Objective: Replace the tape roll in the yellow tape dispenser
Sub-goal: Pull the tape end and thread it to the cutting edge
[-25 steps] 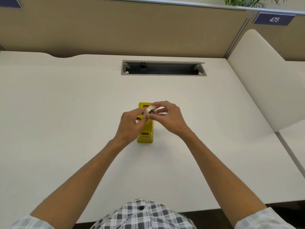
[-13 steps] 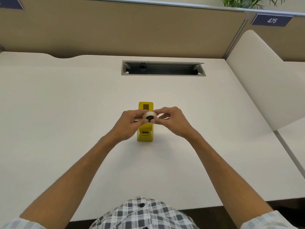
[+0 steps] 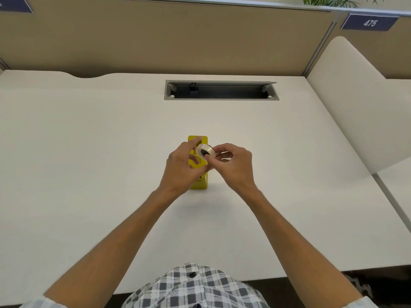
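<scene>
A yellow tape dispenser (image 3: 199, 182) stands on the white desk (image 3: 89, 152), its long side running away from me; my hands hide its middle. Just above it I hold a clear tape roll (image 3: 205, 150) with a black core, its open face tilted toward me. My right hand (image 3: 233, 165) pinches the roll's right and lower edge. My left hand (image 3: 181, 167) is at the roll's left side, fingers spread and blurred, its index finger beside the roll; contact with the roll is unclear.
A grey cable slot (image 3: 221, 90) is sunk into the desk behind the dispenser. A tan partition (image 3: 178, 36) closes the back, and a white divider panel (image 3: 355, 103) rises at the right. The desk's front edge lies near my checked shirt (image 3: 195, 287).
The roll has turned from flat between both hands to tilted, its black core facing me. My left hand's fingers have loosened and shifted left; my right hand keeps the grip.
</scene>
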Demonstrator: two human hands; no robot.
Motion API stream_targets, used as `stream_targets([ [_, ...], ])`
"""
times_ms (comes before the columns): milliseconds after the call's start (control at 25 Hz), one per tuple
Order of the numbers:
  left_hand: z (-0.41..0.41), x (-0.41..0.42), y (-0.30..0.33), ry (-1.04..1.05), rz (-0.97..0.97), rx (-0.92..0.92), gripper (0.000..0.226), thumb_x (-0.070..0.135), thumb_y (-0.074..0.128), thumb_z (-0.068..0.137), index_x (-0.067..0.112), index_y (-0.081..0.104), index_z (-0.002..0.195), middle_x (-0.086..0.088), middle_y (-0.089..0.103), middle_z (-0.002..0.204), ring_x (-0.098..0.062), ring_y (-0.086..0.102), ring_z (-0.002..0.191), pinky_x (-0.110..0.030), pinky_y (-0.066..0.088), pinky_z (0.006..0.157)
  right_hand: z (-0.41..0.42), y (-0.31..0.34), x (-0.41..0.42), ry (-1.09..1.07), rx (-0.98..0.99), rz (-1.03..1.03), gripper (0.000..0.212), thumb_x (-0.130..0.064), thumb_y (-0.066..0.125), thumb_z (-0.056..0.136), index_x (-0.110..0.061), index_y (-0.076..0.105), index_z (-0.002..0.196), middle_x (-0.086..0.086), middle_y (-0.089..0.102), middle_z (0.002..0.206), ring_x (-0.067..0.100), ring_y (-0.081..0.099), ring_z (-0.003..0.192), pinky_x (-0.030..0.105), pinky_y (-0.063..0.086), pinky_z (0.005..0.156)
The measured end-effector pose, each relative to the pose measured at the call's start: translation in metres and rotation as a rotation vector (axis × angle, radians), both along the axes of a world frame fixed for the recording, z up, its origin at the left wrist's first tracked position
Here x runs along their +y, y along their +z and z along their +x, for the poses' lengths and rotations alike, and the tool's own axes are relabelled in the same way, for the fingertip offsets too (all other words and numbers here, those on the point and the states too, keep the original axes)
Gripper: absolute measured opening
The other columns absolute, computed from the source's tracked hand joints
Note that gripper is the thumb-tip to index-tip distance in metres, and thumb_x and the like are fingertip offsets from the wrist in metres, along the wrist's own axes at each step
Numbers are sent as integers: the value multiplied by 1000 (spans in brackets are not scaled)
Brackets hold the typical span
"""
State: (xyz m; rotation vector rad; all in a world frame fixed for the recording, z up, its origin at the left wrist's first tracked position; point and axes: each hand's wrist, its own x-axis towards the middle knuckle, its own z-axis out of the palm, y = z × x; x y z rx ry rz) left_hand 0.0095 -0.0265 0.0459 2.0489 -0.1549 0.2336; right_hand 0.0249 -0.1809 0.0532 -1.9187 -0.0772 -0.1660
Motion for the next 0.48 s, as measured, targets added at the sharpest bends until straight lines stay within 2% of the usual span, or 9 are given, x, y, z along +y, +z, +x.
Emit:
stream_targets([
  [160, -3, -7, -8, 51, 29, -44, 55, 27, 76, 74, 20, 59, 125, 4, 67, 104, -13, 65, 82, -37, 58, 71, -7, -4, 7, -36, -13, -7, 14, -23, 79, 70, -18, 74, 81, -9, 73, 74, 3, 68, 68, 24, 59, 64],
  [320, 2, -7, -9, 21, 99, -13, 61, 12, 67, 70, 14, 57, 130, -3, 69, 108, -19, 66, 95, -40, 57, 81, -13, -6, 11, -70, -48, -113, 12, -36, 75, 67, -30, 69, 76, -18, 71, 72, 0, 67, 72, 30, 58, 64],
  [480, 7, -3, -7, -19, 166, 27, 62, 12, 65, 70, 19, 56, 132, -1, 70, 108, -22, 66, 95, -44, 57, 78, -14, -4, 16, -121, -37, -180, 13, -45, 71, 66, -35, 66, 72, -22, 69, 70, -4, 65, 72, 28, 56, 65],
])
